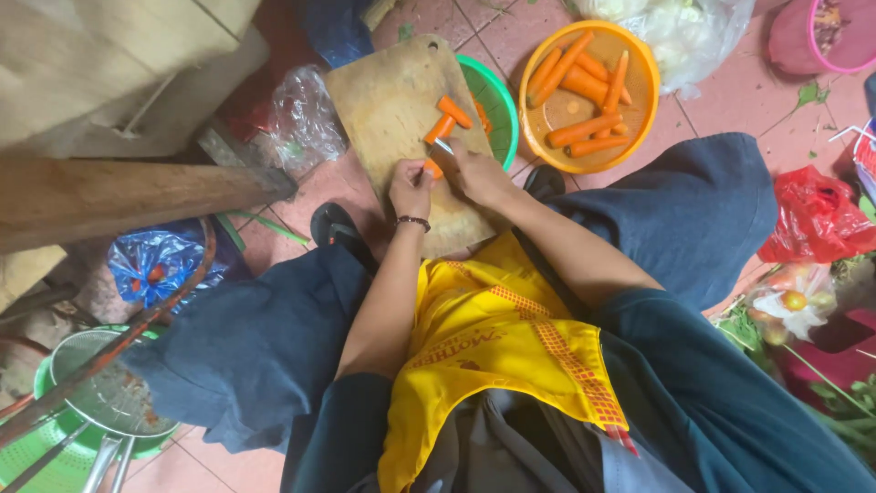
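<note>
A worn wooden cutting board [388,96] lies on the tiled floor between my knees. My left hand [410,187] pins a peeled carrot piece [434,167] against the board. My right hand [478,173] grips a small knife [443,144], its blade set across the carrot. Two more cut carrot pieces [453,111] lie on the board just beyond the blade. A dark bracelet circles my left wrist.
An orange bowl [644,91] of peeled carrots sits at the upper right, a green basket [501,100] under the board's edge. Plastic bags [304,119], a red bag [815,219], a pink tub [794,41], a green colander with a metal sieve [109,397] and wooden planks [119,192] surround me.
</note>
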